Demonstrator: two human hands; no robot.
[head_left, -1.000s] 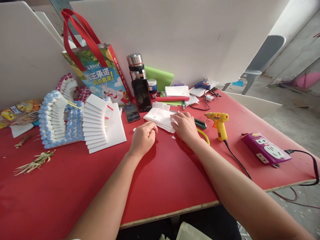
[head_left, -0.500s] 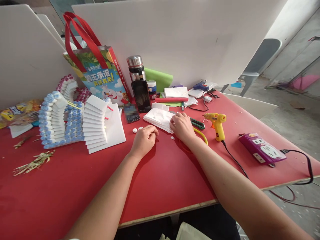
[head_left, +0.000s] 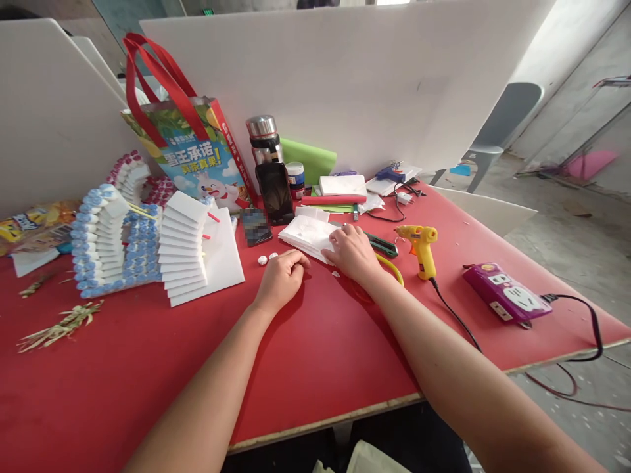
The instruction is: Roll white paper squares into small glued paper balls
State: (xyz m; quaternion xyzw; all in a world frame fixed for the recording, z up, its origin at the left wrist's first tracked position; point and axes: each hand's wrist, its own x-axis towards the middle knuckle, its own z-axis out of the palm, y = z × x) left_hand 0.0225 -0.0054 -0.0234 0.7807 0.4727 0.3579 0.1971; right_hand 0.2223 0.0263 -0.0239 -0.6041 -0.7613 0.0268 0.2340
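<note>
My left hand point(head_left: 283, 279) rests low over the red table with its fingers curled in and the thumb pressed against them. Whatever it may hold is hidden. Just beyond it lie small crumpled white paper balls point(head_left: 263, 260). My right hand point(head_left: 353, 251) is at the right edge of a stack of thin white paper point(head_left: 308, 233), its bent fingertips gripping that edge. A torn white scrap point(head_left: 336, 274) lies below these fingers. Close to the right hand are a green utility knife point(head_left: 383, 246) and a yellow band point(head_left: 393, 268), partly covered by the wrist.
A yellow glue gun point(head_left: 419, 246) stands near a purple power strip point(head_left: 507, 292) on the right. Further back are a phone point(head_left: 275, 194), a steel flask point(head_left: 263, 135) and a printed bag point(head_left: 197, 151). Folded white-and-blue pieces point(head_left: 116, 243) and white strips point(head_left: 182, 253) occupy the left.
The view has shifted slightly, moving everything a little left and down. My right fingers reach slightly further left over the paper's edge. My left hand keeps its curled pose.
</note>
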